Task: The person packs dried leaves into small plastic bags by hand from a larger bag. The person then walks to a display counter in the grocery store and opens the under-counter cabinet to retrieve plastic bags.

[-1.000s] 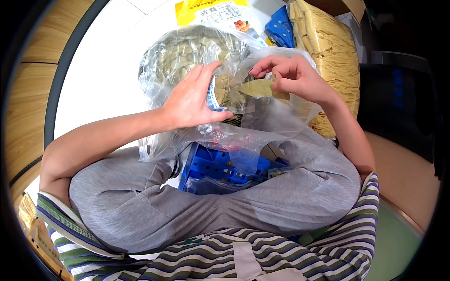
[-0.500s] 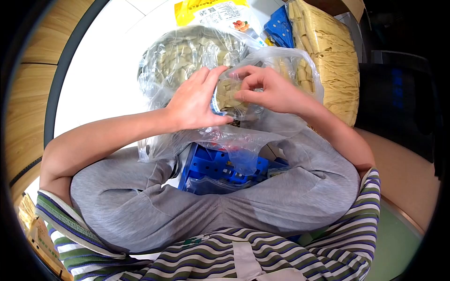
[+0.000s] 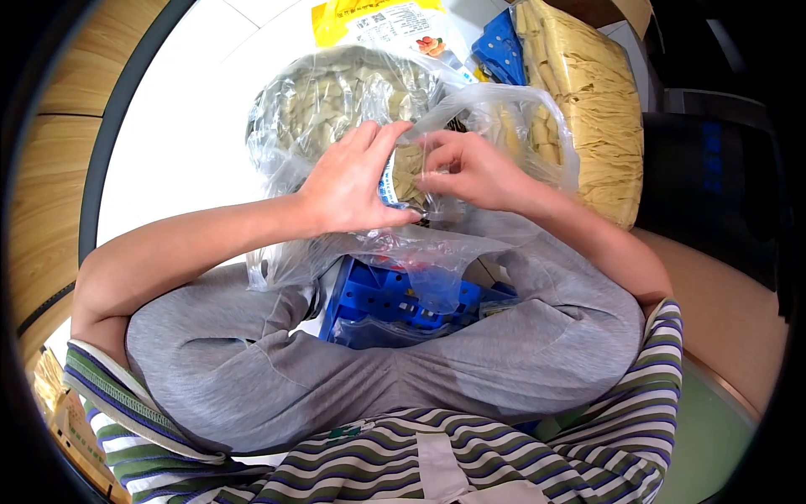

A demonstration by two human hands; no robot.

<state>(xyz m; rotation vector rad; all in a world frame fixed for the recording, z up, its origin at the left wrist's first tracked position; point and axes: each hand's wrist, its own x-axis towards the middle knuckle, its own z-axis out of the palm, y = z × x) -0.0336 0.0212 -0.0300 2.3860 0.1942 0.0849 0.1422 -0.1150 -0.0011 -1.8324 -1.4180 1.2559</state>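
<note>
Dried leaves (image 3: 407, 172) fill a small clear bag with a blue-and-white printed edge (image 3: 388, 183). My left hand (image 3: 348, 181) is curved round the left side of this bag, thumb below and fingers above, gripping it. At the bag's right side is my right hand (image 3: 470, 168), its fingers bent in at the leaves; what lies between its fingertips is too small to tell. Behind my left hand sits a large clear plastic bag of pale leaves (image 3: 336, 97). Thin clear plastic (image 3: 378, 248) hangs below both hands.
A blue perforated crate (image 3: 378, 294) stands between my legs. At the back are a yellow-and-white packet (image 3: 386, 25) and a blue perforated piece (image 3: 500, 50). A long wrapped bundle of yellowish sheets (image 3: 592, 109) lies on the right, beside a dark object (image 3: 705, 185).
My right hand has moved left and down to the small bag. The single leaf it held a second ago no longer shows apart from the others. My left hand stays nearly in place.
</note>
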